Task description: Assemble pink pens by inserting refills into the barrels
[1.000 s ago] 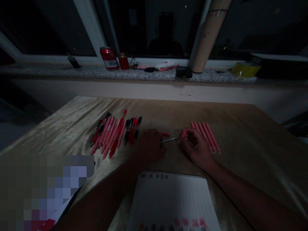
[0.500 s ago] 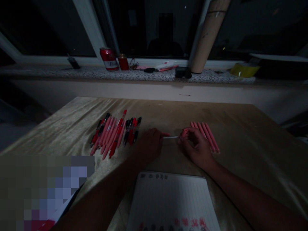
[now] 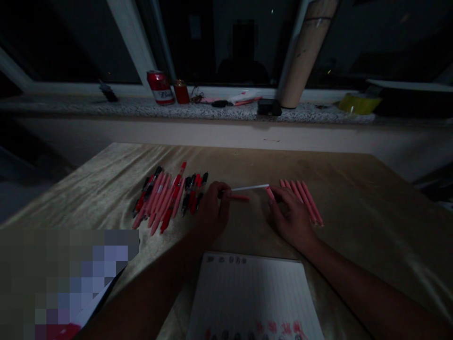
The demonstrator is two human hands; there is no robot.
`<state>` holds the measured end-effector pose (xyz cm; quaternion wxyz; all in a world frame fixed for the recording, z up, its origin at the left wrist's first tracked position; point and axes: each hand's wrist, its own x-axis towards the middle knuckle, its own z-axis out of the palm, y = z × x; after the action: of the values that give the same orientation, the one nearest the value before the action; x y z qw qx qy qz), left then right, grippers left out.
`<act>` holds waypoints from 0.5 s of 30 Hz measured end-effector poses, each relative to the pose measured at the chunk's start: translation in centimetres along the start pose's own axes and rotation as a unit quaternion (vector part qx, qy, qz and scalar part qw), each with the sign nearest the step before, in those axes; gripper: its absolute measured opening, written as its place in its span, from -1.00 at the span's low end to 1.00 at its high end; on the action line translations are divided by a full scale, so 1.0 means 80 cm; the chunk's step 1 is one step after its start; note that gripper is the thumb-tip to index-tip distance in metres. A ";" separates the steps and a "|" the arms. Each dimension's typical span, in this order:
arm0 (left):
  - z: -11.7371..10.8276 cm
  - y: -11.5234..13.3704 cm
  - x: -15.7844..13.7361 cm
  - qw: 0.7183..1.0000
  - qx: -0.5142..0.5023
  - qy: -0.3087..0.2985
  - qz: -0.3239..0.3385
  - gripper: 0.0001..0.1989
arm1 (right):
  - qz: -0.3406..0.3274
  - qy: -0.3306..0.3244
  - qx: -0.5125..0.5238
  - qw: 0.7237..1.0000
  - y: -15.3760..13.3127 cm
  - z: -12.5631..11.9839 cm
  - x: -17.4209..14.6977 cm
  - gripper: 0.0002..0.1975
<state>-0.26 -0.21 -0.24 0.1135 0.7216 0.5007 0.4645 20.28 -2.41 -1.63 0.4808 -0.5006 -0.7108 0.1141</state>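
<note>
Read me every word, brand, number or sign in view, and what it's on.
"B…" on the red-and-white can; the rest is blurred.
Notebook: red and dark marks, unreadable.
Pale label on a piled pink pen: too small.

Slim white refill (image 3: 249, 187), roughly parallel to surface's (image 3: 283, 165) far edge; pink barrel (image 3: 270, 192), tilted, at refill's right end
</note>
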 end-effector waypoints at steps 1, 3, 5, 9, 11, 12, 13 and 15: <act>0.001 -0.001 0.000 1.000 0.000 0.001 0.001 -0.82 | -0.002 -0.001 -0.001 1.000 0.000 0.000 0.000 -0.72; 0.002 -0.002 0.000 1.000 -0.001 0.002 0.005 -0.82 | -0.007 -0.001 -0.001 1.000 -0.001 -0.001 0.001 -0.72; 0.002 -0.003 0.000 1.000 -0.002 0.001 0.008 -0.83 | -0.015 0.000 -0.004 1.000 -0.002 -0.001 0.001 -0.72; 0.002 -0.002 0.000 1.000 -0.006 -0.010 0.018 -0.84 | -0.031 0.001 -0.016 0.999 -0.002 -0.002 0.001 -0.70; 0.001 -0.002 0.000 1.000 -0.010 -0.017 0.020 -0.83 | -0.037 0.004 -0.022 0.999 -0.001 -0.003 0.000 -0.70; 0.001 -0.002 0.000 1.000 -0.012 -0.021 0.019 -0.83 | -0.038 0.003 -0.025 0.999 -0.001 -0.003 0.000 -0.69; 0.001 -0.002 0.000 0.999 -0.015 -0.025 0.016 -0.82 | -0.039 0.002 -0.027 0.999 0.000 -0.003 -0.001 -0.68; 0.000 -0.001 0.000 0.999 -0.019 -0.034 0.009 -0.81 | -0.044 -0.009 -0.029 0.999 -0.001 -0.004 -0.001 -0.66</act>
<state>-0.32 -0.15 -0.31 0.1397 0.7393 0.4809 0.4501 20.48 -2.61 -1.46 0.4646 -0.4816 -0.7391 0.0769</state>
